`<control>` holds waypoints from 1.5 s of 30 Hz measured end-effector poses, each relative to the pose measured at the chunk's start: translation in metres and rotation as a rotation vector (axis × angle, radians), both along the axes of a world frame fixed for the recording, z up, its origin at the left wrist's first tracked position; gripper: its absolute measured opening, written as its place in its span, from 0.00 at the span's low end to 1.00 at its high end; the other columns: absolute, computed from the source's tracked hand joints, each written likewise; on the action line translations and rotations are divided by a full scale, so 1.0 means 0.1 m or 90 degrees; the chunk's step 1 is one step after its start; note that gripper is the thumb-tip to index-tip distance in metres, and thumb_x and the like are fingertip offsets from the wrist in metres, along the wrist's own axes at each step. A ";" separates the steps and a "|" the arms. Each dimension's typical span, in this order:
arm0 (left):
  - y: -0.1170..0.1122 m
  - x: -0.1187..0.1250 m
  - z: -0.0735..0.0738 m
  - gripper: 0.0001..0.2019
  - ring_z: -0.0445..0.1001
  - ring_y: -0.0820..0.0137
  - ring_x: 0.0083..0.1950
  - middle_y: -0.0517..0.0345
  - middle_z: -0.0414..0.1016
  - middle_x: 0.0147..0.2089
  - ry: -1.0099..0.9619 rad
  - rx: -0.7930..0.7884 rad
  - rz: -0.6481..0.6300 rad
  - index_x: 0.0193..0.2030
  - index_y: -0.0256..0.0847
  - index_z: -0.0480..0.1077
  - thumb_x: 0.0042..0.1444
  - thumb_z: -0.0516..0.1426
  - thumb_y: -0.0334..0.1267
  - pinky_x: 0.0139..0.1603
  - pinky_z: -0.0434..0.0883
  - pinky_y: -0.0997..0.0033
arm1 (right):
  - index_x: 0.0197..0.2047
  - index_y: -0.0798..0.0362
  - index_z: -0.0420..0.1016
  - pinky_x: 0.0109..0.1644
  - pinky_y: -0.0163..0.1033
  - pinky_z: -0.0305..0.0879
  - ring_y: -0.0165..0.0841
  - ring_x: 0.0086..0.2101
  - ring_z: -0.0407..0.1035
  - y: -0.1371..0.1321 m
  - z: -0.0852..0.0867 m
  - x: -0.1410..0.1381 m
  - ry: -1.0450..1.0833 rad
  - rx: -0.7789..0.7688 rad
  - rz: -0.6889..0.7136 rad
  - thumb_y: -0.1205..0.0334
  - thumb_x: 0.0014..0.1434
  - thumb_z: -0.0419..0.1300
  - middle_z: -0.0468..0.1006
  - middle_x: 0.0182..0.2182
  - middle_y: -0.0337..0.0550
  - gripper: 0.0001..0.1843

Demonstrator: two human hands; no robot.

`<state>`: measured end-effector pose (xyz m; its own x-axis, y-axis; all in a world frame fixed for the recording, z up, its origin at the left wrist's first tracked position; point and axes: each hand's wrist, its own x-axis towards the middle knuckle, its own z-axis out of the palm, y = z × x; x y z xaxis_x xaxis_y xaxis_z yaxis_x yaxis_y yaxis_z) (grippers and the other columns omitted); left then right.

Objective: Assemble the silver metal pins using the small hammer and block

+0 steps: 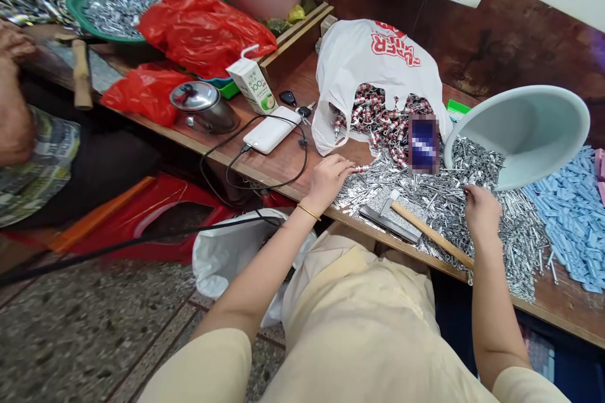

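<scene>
My left hand (328, 181) is closed in a pinch on a small red-and-silver cylindrical metal part (361, 169), just over the near left edge of the loose metal pieces. More parts of that kind (373, 114) spill from the mouth of a white plastic bag (362, 53). Over the heap of small silver pins (515, 236), my right hand (483, 211) has its fingers pressed together; what is between them is too small to make out. Between my hands lies a hammer (428, 233) with a wooden handle, its head resting by a flat metal block (385, 221).
A grey-green basin (543, 138) tilts over the pins, beside blue plastic pieces (574, 214). To the left are a white power bank (271, 131) with its cable, keys (302, 112), a drink carton (253, 85) and a metal mug (205, 107). Another person's arm (14, 107) shows at far left.
</scene>
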<state>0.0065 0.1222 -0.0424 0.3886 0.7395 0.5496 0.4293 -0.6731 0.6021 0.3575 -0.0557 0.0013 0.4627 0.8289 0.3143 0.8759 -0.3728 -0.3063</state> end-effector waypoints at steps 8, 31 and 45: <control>-0.57 0.14 0.13 0.07 0.78 0.67 0.46 0.52 0.81 0.43 -0.087 0.072 -0.109 0.43 0.43 0.80 0.67 0.59 0.38 0.49 0.75 0.63 | 0.49 0.48 0.82 0.40 0.42 0.74 0.35 0.33 0.77 0.33 0.08 -1.22 0.328 0.087 0.363 0.61 0.67 0.56 0.83 0.35 0.43 0.14; -1.05 0.11 0.48 0.08 0.73 0.69 0.36 0.57 0.80 0.32 -0.155 -0.072 -0.090 0.42 0.45 0.83 0.65 0.60 0.35 0.41 0.71 0.65 | 0.43 0.49 0.77 0.41 0.41 0.76 0.36 0.40 0.75 0.06 0.10 -1.62 0.489 0.114 0.376 0.58 0.66 0.60 0.79 0.40 0.44 0.06; -1.09 -0.05 0.60 0.08 0.74 0.71 0.36 0.59 0.80 0.33 -0.108 0.065 -0.193 0.45 0.46 0.80 0.66 0.59 0.32 0.41 0.71 0.67 | 0.42 0.46 0.82 0.47 0.45 0.77 0.37 0.43 0.77 -0.08 0.40 -1.62 0.425 0.144 0.458 0.60 0.66 0.63 0.83 0.40 0.44 0.06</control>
